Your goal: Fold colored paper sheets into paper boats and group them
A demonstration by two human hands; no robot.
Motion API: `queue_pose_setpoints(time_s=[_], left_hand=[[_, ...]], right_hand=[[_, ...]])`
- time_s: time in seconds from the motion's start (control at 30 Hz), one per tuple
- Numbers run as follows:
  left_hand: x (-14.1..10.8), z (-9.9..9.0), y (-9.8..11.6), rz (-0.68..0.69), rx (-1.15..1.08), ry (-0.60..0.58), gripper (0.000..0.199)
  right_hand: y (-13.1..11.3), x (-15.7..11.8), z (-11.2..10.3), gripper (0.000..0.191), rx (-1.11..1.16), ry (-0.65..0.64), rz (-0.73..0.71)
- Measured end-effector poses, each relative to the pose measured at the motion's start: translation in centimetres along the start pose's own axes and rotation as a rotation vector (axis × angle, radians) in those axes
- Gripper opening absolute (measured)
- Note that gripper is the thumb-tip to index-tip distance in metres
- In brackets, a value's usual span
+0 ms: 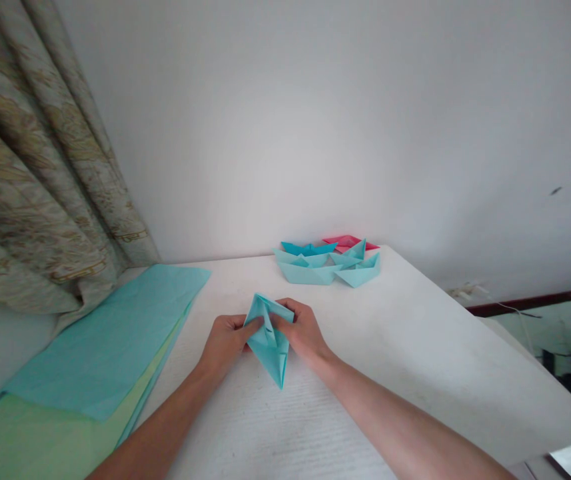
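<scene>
A light-blue folded paper boat [278,357] is held between my two hands above the white table, one pointed end toward me. My left hand [230,337] grips its left side, thumb on the inner fold and the other fingers underneath. On the right side my right hand [302,327] pinches the paper, its thumb pressed in by the raised middle fold. The fingertips beneath the boat are hidden. Farther back, near the wall, stand several finished paper boats: light-blue ones [310,273], a deeper blue one [310,249] and a pink one [348,241].
Large blue [110,340] and green [35,433] paper sheets lie stacked at the left of the white table [390,373]. A patterned curtain [40,160] hangs over that side. The wall [290,133] borders the back, and the table's right edge slants toward me.
</scene>
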State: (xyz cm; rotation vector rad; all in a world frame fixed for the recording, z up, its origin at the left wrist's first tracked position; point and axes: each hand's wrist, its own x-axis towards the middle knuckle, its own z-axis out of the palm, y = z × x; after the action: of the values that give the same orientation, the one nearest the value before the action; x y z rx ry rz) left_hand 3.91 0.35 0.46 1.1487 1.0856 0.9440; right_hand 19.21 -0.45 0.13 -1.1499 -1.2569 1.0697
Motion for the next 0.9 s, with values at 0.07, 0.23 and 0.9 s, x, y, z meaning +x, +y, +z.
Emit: queue_pose_setpoints(time_s=[0.07,0.23,0.9], left_hand=[[0.0,0.0,0.0,-0.038,-0.058,0.004,0.023],[0.1,0.2,0.0,-0.085,-0.203,0.022,0.025],[-1.4,1.3,0.8,-0.203,-0.419,-0.244,0.032]], right_hand=[[0.0,0.0,0.0,0.018,0.045,0.032,-0.015],[-0.4,-0.4,0.0,0.037,0.178,-0.037,-0.034],[-1.1,-0.8,0.3,0.025,0.163,-0.236,0.122]])
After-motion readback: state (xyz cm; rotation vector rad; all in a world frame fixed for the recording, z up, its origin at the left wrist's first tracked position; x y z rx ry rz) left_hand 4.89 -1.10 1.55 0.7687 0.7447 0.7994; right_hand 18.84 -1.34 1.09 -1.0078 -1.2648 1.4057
